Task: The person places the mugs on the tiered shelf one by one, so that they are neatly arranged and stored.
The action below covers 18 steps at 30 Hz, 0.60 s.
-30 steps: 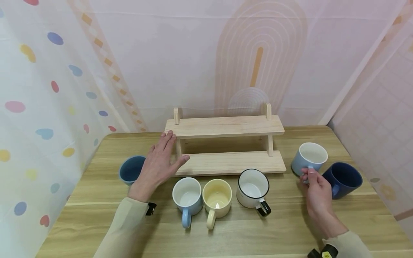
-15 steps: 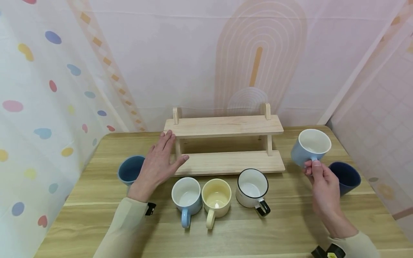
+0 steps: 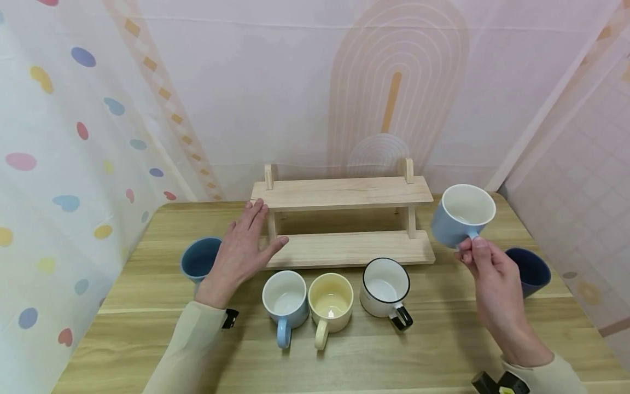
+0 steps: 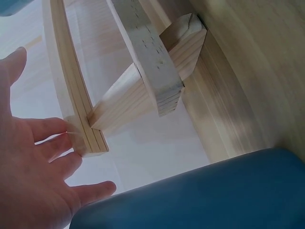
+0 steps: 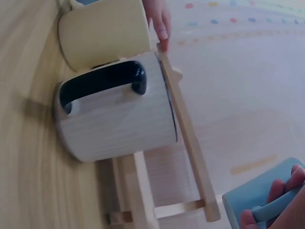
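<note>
With our right hand pinching a blue mug by its handle, above the surface near its far right corner, and our left hand, fingers straight, touching the rack at its left end, we judged little done, five mugs remaining.

I have my left arm angled in from the lower edge, its pale sleeve ending at the wrist. My left grip reaches forward back-up, fingers nearly straight, the little one apart from the others, thumb splayed inward. My right arm enters from the lower right corner, also pale-sleeved, its bare wrist tilted forward and inward. My right grip is curled into a pinch, thumb uppermost; the right wrist view shows me only part of it.
</note>
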{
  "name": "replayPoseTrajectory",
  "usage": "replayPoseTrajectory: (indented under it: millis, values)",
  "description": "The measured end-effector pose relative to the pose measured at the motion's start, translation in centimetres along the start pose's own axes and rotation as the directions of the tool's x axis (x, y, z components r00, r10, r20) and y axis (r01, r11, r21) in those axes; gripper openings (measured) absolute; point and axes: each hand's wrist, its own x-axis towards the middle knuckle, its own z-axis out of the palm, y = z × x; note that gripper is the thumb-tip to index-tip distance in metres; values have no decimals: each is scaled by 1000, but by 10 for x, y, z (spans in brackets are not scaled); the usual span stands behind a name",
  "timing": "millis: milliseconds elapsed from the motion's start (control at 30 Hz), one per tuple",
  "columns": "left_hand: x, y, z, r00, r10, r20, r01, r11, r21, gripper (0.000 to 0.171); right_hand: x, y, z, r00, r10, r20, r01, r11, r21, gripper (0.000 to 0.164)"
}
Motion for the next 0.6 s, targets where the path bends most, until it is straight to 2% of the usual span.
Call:
replayPoseTrajectory:
  millis: [200, 600]
  values:
    - [-1, -1, 0, 1000, -5, -6, 5, 1000, -21, 89, 4, -6, 10, 999, -1, 36, 1, 1000, 21, 30]
    - [4, 1, 3, 1000, -12, 7, 12, 999, -43, 88, 17, -12, 29, 999, 22, 46, -23, 1000, 20, 31]
